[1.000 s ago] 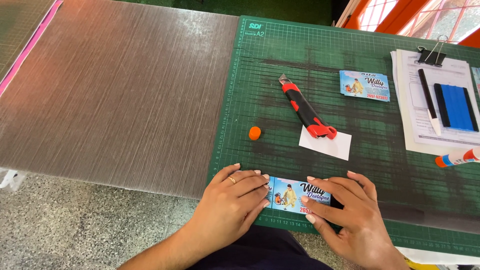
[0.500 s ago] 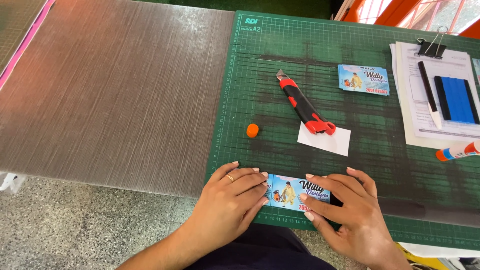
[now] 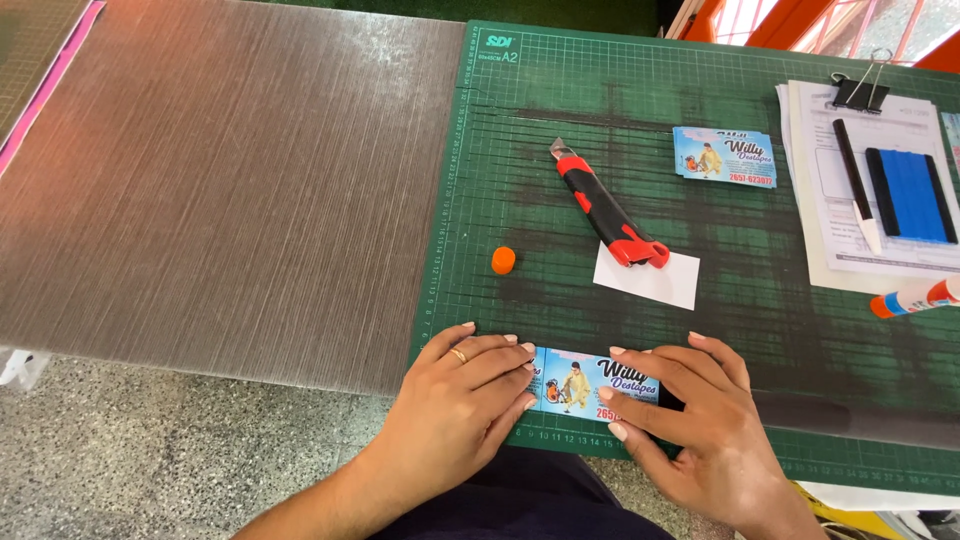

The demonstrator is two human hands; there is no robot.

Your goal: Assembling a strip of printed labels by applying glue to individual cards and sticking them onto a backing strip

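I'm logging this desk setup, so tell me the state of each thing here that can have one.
Left hand: flat, fingertips on printed card.
Right hand: flat, pressing printed card.
Printed card: face up on cutting mat.
Utility knife: lying down, blade tip exposed.
Glue stick: lying, uncapped.
Orange cap: off, standing alone.
Binder clip: clamped on papers.

- there was a single view, taken from a camera worn on the person's head.
- it looked steeply down and forward over the near edge of the green cutting mat (image 3: 700,150), from close above.
- the left hand (image 3: 455,395) and right hand (image 3: 695,420) entered from the near bottom edge, so the wearer stood at the near side.
- the far right reached a clipped stack of papers (image 3: 860,180); the left took in a grey tabletop (image 3: 220,170) and speckled floor (image 3: 150,450).
- no second view shared the scene.
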